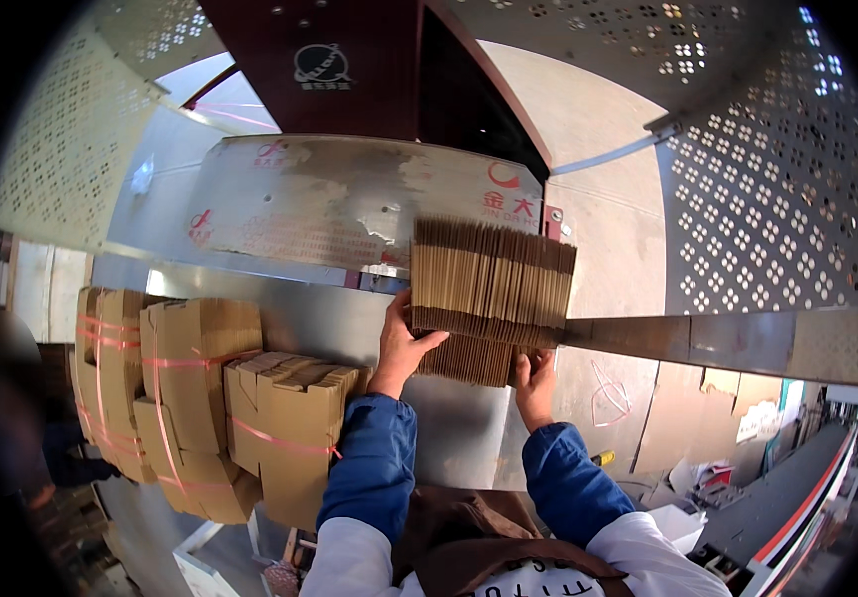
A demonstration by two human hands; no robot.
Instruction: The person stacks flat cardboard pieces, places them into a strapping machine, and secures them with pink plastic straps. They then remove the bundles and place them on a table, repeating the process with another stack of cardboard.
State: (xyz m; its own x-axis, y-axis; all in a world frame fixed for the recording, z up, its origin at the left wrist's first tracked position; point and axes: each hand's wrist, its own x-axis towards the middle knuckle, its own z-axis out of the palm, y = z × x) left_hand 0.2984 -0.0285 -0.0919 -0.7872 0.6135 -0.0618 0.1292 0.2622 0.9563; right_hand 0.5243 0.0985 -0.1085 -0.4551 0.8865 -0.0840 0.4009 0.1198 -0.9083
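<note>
**Cardboard stack in both hands at the machine plate**

Your brown apron (469,542) and blue sleeves (374,468) fill the bottom of the view, and both arms reach up to one stack of flat cardboard sheets (489,289). Your left hand (401,343) is spread wide against the stack's left edge, thumb out along the lower layer. Your right hand (534,373) is curled under the bottom right corner, gripping from below. The stack stands on edge against the grey metal plate (339,199) of the machine, its lower layer sitting a little left of the upper one, so squaring it up looks unfinished.

To your left, three tied bundles of cardboard (200,388), bound with pink strapping (280,438), are already stacked together. That part looks done; the stack in your hands carries no strap that shows.

Several things stay out of sight. Your right fingertips are hidden under the cardboard. What the stack rests on is probably the plate's ledge, though your hands cover it. A dark figure at the far left edge is too dim to make out.
</note>
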